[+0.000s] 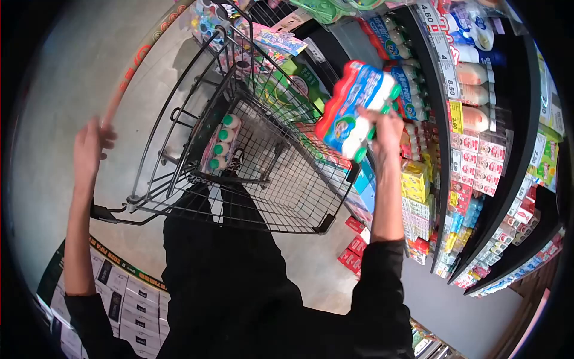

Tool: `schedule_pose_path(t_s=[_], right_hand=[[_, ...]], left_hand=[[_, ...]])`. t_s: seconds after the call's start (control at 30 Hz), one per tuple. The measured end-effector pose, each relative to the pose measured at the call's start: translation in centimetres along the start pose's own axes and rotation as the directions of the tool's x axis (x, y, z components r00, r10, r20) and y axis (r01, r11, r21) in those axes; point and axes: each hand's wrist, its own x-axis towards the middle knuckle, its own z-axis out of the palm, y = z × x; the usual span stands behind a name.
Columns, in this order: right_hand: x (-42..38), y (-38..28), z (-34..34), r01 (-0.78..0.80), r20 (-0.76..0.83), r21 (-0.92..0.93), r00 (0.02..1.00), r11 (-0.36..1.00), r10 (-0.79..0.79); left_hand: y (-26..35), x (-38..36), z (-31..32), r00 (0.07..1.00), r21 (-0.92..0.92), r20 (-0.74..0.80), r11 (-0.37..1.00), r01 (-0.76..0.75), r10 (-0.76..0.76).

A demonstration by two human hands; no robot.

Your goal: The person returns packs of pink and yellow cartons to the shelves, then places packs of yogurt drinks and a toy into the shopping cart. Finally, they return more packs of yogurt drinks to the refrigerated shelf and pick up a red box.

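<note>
My right hand [387,133] grips a multipack of small drink bottles [353,107] in blue and red wrapping with green caps. The pack is tilted in the air, between the shopping cart [287,197] and the shelf. Off to the far left, my left hand [94,145] hangs in the air over the floor, slightly blurred, its fingers loosely apart and nothing in them. Inside the wire cart lies another pack of green-capped bottles [222,143]; its far side is hidden.
Shelves [445,78] of bottles and cartons with price tags line the right side. Stacked boxes [128,305] stand at the lower left. Red packages [354,245] sit low beside the cart, and colourful packaged goods [275,42] stand beyond it.
</note>
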Motion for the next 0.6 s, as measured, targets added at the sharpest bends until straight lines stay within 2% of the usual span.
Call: schedule_pose_path(t_s=[0.03,0.1,0.13,0.17,0.23,0.3,0.33,0.37,0.43,0.5,0.53,0.57,0.6], right_hand=[[1.9,-0.8,0.1,-0.010,-0.042,-0.080,0.999,0.997,0.007],[4.4,-2.6,1.0,0.051,-0.024,-0.135,0.998,0.989,-0.055],[5.6,-3.2,1.5,0.134,-0.019,-0.183,0.990,0.974,-0.139],[6.6,-3.8,2.0,0.137,-0.009,-0.189,0.990,0.972,-0.141],[9.3,-4.0,2.8,0.265,0.114,-0.186,0.962,0.946,-0.247],[11.9,-3.9,4.4,0.411,0.114,-0.434,0.908,0.802,-0.403],[13.5,-3.7,5.0,0.483,0.166,-0.565,0.861,0.669,-0.481],[14.8,-3.3,5.4,0.487,0.180,-0.561,0.861,0.670,-0.476],[16.7,-2.9,6.4,0.508,0.230,-0.720,0.818,0.473,-0.528],[18.2,-2.0,6.6,0.524,0.262,-0.713,0.815,0.465,-0.518],[18.6,-1.9,6.8,0.491,0.271,-0.744,0.842,0.453,-0.467],[18.9,-1.8,7.1,0.461,0.278,-0.772,0.864,0.439,-0.419],[19.2,-1.5,7.1,0.381,0.227,-0.812,0.904,0.442,-0.361]], left_hand=[[-0.3,0.2,0.0,1.000,0.013,-0.004,1.000,-0.003,0.003],[-0.7,0.4,-0.1,0.999,0.031,-0.033,0.999,0.023,-0.022],[-1.0,0.6,-0.1,0.998,0.050,-0.052,0.998,0.040,-0.038],[-1.3,0.8,-0.2,0.997,0.048,-0.060,0.997,0.057,-0.054],[-1.5,1.0,-0.3,0.994,0.077,-0.086,0.995,0.069,-0.062],[-1.0,1.0,-0.2,0.991,0.085,-0.103,0.991,0.099,-0.090],[-0.8,1.0,-0.3,0.986,0.032,-0.047,0.986,0.162,-0.160],[-0.7,1.0,-0.5,0.974,-0.018,0.011,0.974,0.228,-0.227],[-0.4,0.6,-0.5,0.969,-0.028,0.014,0.969,0.247,-0.247],[-0.2,0.3,-0.4,0.965,-0.041,0.037,0.965,0.261,-0.259],[-0.7,0.5,-0.7,0.965,-0.055,0.036,0.963,0.263,-0.261],[-0.9,0.6,-0.6,0.975,0.010,-0.018,0.975,0.222,-0.222],[-1.1,0.9,-0.7,0.975,0.039,-0.055,0.975,0.218,-0.216]])
